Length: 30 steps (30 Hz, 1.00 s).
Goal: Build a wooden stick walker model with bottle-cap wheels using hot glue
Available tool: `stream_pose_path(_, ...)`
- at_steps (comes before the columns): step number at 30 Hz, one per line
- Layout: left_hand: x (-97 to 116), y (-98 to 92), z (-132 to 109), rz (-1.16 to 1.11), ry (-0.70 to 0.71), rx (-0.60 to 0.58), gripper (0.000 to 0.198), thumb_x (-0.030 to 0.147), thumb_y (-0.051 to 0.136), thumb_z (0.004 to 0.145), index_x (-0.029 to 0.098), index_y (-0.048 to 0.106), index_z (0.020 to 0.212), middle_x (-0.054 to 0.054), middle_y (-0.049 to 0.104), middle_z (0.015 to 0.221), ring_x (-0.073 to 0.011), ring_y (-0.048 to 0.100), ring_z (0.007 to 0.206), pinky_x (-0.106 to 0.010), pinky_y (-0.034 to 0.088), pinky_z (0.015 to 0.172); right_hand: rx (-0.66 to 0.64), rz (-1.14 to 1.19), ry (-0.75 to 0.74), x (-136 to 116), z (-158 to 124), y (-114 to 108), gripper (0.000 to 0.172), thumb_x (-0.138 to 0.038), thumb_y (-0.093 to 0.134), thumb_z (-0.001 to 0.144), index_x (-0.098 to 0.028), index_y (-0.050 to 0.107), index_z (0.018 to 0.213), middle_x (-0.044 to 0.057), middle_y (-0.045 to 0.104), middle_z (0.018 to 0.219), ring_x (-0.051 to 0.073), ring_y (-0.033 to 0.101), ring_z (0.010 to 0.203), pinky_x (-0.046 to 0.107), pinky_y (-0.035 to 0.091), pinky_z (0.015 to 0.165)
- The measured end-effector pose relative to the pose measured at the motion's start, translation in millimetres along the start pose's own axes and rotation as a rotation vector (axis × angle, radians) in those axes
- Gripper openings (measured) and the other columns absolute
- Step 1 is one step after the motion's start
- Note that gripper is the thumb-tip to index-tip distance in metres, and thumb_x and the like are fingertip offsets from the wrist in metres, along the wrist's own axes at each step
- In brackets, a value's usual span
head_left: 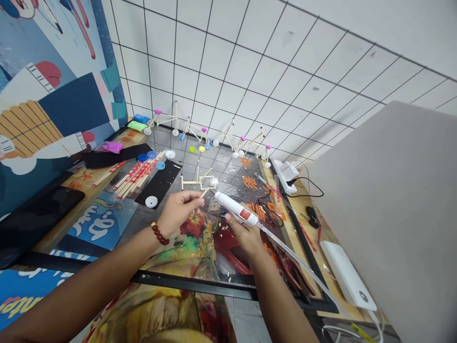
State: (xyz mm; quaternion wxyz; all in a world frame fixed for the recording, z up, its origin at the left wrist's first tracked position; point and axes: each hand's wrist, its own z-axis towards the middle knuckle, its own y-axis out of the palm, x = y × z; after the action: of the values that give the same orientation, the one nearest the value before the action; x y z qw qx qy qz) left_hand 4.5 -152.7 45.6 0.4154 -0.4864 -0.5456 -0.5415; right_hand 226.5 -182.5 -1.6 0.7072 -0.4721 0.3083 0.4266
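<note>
Glue gun (235, 208): in the head view its white body lies slanted across the right hand (246, 236), over the middle of the counter (221, 159), with the nozzle end pointing far-left toward the left hand (178, 209). The right grip is wrapped shut round the body, and a long clear glue stick (296, 259) trails from its back toward the near right. The left grip is pinched together on a thin wooden stick (203, 193), whose tip sits just beside the nozzle. Just beyond both hands stands a small stick frame (196, 182) with a white cap (214, 181).

Risks, as I judge them:
- The nozzle is very near the left fingertips, so a small drift of either hand could burn them.
- A drip could land on the glossy counter, which shows pale specks under the hands.
- The trailing glue stick reaches toward the black cable (307, 183) and power strip (287, 170) on the right, and a swing of the wrist could snag them.
- The wooden stick could twist in so light a pinch.

Hard to make out:
- The nozzle tip is lost between the hands, so I cannot tell whether it touches the wooden stick.
- The fingers under the gun's body are hidden.
- A grey board (392, 214) blocks the right side.
- The stick models (228, 138) along the far wall are too small for detail.
- Both forearms are cut off at the near edge.
</note>
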Motion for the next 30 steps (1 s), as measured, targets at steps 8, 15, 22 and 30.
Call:
stream_pose_path(8, -6.1, -2.8, 4.4, -0.014, 0.004, 0.069, 0.028, 0.034, 0.083, 0.06, 0.014, 0.074, 0.078, -0.001, 0.067, 0.055, -0.0098, 0.056, 0.048, -0.02, 0.041, 0.047, -0.043, -0.048, -0.018, -8.1, 0.7, -3.1, 0.028, -0.039, 0.066, 0.088, -0.023, 0.05, 0.072, -0.004, 0.05, 0.068, 0.014, 0.047, 0.064, 0.028, 0.037, 0.061)
stream_pose_path(15, -4.5, -2.5, 4.8, -0.025, 0.0, 0.094, 0.028, 0.033, 0.085, 0.058, 0.014, 0.072, 0.074, 0.0, 0.066, 0.055, -0.0108, 0.059, 0.049, -0.02, 0.041, 0.046, -0.082, -0.042, -0.042, -19.0, 3.5, -4.2, 0.027, -0.038, 0.065, 0.088, -0.023, 0.049, 0.072, -0.004, 0.048, 0.067, 0.014, 0.046, 0.064, 0.028, 0.036, 0.061)
stream_pose_path(22, -5.2, -2.8, 5.3, -0.018, -0.001, 0.105, 0.027, 0.033, 0.085, 0.056, 0.014, 0.073, 0.072, 0.0, 0.066, 0.056, -0.0114, 0.059, 0.05, -0.021, 0.042, 0.046, -0.07, -0.018, -0.031, -19.6, 3.7, -3.7, 0.027, -0.039, 0.066, 0.088, -0.023, 0.05, 0.072, -0.004, 0.048, 0.066, 0.014, 0.045, 0.064, 0.029, 0.036, 0.061)
stream_pose_path(30, -2.7, -2.2, 4.1, -0.005, -0.007, 0.117, 0.026, 0.032, 0.085, 0.056, 0.014, 0.072, 0.07, -0.001, 0.065, 0.056, -0.0108, 0.056, 0.05, -0.021, 0.043, 0.047, -0.057, 0.015, -0.015, -21.8, 4.0, -3.1, 0.032, -0.038, 0.068, 0.086, -0.024, 0.045, 0.068, -0.005, 0.046, 0.063, 0.014, 0.043, 0.06, 0.029, 0.034, 0.059)
